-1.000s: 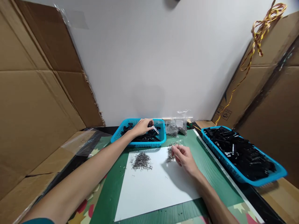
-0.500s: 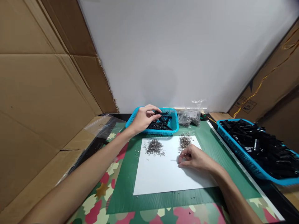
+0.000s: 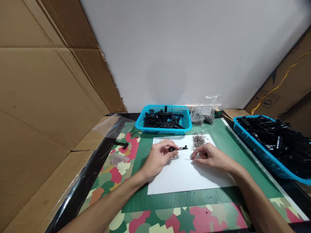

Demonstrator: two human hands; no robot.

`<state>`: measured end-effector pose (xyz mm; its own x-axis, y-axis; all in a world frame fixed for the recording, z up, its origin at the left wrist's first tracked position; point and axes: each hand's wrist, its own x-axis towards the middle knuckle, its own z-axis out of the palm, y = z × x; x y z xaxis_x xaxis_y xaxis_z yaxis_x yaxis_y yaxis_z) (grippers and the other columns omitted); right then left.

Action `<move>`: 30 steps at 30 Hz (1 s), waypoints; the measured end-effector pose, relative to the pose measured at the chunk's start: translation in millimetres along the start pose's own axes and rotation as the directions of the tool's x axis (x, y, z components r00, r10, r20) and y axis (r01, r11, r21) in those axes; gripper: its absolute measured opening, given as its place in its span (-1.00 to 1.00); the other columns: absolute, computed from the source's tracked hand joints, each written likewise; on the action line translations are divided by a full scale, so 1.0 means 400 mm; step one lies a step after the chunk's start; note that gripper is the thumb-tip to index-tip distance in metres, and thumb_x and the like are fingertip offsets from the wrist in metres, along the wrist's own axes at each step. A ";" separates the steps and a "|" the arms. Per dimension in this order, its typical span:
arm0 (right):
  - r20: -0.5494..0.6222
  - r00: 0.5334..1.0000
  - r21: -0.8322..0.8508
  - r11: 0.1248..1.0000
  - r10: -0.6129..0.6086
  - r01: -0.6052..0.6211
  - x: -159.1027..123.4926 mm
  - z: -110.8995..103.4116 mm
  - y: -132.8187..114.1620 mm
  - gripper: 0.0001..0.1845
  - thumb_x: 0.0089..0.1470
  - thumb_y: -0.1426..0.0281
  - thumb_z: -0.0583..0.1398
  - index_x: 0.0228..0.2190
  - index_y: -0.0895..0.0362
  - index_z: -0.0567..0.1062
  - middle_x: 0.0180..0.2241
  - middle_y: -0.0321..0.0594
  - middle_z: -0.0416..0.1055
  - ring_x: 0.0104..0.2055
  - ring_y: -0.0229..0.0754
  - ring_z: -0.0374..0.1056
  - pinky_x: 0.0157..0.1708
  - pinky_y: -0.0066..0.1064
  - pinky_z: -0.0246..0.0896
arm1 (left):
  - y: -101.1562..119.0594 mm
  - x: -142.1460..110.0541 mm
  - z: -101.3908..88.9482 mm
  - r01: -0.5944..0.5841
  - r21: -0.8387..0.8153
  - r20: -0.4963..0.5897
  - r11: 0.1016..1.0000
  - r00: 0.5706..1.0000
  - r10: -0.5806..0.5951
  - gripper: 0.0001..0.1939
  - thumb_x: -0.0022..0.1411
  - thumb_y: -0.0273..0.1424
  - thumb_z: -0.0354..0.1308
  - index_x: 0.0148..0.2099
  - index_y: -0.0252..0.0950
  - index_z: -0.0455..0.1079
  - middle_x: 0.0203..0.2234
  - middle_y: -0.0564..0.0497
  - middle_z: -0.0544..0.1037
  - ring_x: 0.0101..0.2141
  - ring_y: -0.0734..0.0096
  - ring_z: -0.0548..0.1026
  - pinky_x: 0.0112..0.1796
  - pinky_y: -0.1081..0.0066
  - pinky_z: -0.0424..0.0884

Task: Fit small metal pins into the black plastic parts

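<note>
My left hand is closed on a slim black plastic part, held between thumb and fingers above the white paper sheet. The part's free end points right, toward my other hand. My right hand pinches a thin metal rod-like tool, its tip aimed left and a short way from the black part. Just beyond my right fingers is a heap of tiny metal pieces, perhaps springs. A second such heap lies mostly hidden behind my left hand.
A blue basket of black plastic parts stands at the back. Another, larger blue basket full of them is at right. Clear bags of small metal pieces sit behind. One loose black part lies left. Cardboard walls flank the table.
My left hand has come out of the back basket toward me and now holds a black plastic part over the paper. My right hand keeps its thin tool; the view has shifted slightly.
</note>
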<state>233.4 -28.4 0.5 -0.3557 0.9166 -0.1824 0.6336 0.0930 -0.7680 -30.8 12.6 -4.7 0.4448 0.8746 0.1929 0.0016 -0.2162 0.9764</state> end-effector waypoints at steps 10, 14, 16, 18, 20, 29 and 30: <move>0.036 0.999 -0.029 1.000 0.004 -0.003 -0.002 0.001 -0.006 -0.81 0.16 0.31 0.27 -0.32 0.12 0.68 -0.57 -0.44 -0.01 -0.50 -0.32 -0.07 -0.47 -0.38 -0.19 | 0.002 -0.044 0.033 0.084 0.061 -0.037 0.995 0.996 -0.082 -0.72 0.38 -0.21 0.28 -0.02 -0.30 0.60 -0.43 0.02 0.56 -0.54 0.53 0.42 -0.53 0.49 0.34; 0.035 0.999 0.002 1.000 0.027 -0.027 -0.004 0.002 -0.007 -0.80 0.16 0.29 0.28 -0.29 0.13 0.67 -0.57 -0.45 -0.02 -0.50 -0.32 -0.08 -0.48 -0.38 -0.20 | 0.008 -0.047 0.028 -0.039 0.201 0.014 0.979 0.999 0.037 -0.77 0.41 -0.29 0.26 0.01 -0.22 0.65 -0.26 -0.03 0.60 -0.36 0.47 0.50 -0.35 0.46 0.41; 0.026 0.999 0.024 0.999 0.043 -0.044 -0.004 0.002 -0.006 -0.77 0.15 0.25 0.30 -0.25 0.13 0.67 -0.58 -0.46 -0.02 -0.51 -0.31 -0.09 -0.48 -0.37 -0.22 | 0.012 -0.046 0.026 -0.073 0.221 0.042 0.973 0.997 0.065 -0.78 0.41 -0.30 0.25 0.02 -0.20 0.65 -0.16 -0.06 0.61 -0.21 0.38 0.54 -0.24 0.42 0.45; 0.011 0.999 0.039 0.998 0.051 -0.051 -0.003 0.002 -0.004 -0.73 0.14 0.22 0.32 -0.21 0.13 0.69 -0.59 -0.46 -0.03 -0.51 -0.31 -0.10 -0.48 -0.37 -0.23 | 0.013 -0.045 0.026 -0.077 0.216 0.070 0.973 0.996 0.063 -0.78 0.41 -0.30 0.25 0.01 -0.20 0.64 -0.10 -0.09 0.60 -0.11 0.30 0.55 -0.17 0.38 0.46; 0.000 0.999 0.044 0.998 0.048 -0.048 -0.002 0.003 -0.002 -0.73 0.13 0.21 0.33 -0.23 0.13 0.70 -0.59 -0.45 -0.03 -0.51 -0.30 -0.10 -0.48 -0.37 -0.23 | 0.012 -0.044 0.025 -0.067 0.204 0.091 0.977 0.995 0.049 -0.78 0.42 -0.28 0.23 0.00 -0.21 0.64 -0.10 -0.09 0.59 -0.09 0.28 0.54 -0.15 0.36 0.47; 0.022 1.000 0.032 0.999 0.020 -0.020 -0.005 0.005 -0.007 -0.73 0.20 0.20 0.28 -0.32 0.14 0.68 -0.57 -0.42 0.01 -0.48 -0.30 -0.06 -0.48 -0.38 -0.18 | 0.002 -0.048 0.025 -0.060 0.209 0.120 0.976 0.992 0.036 -0.76 0.46 -0.28 0.17 -0.03 -0.21 0.65 -0.09 -0.09 0.55 -0.09 0.28 0.51 -0.16 0.37 0.44; 0.032 0.999 0.040 0.999 0.022 -0.023 -0.007 0.004 -0.009 -0.72 0.20 0.19 0.28 -0.32 0.14 0.67 -0.56 -0.41 0.03 -0.48 -0.29 -0.06 -0.47 -0.38 -0.18 | 0.002 -0.049 0.026 -0.054 0.210 0.125 0.976 0.992 0.028 -0.76 0.46 -0.28 0.17 -0.03 -0.21 0.65 -0.09 -0.09 0.55 -0.09 0.28 0.51 -0.16 0.37 0.43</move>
<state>230.9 -31.7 2.8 -0.3634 0.9056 -0.2187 0.6140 0.0562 -0.7873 -30.3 -9.3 -8.7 0.5530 0.8071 0.2068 0.1655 -0.3497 0.9221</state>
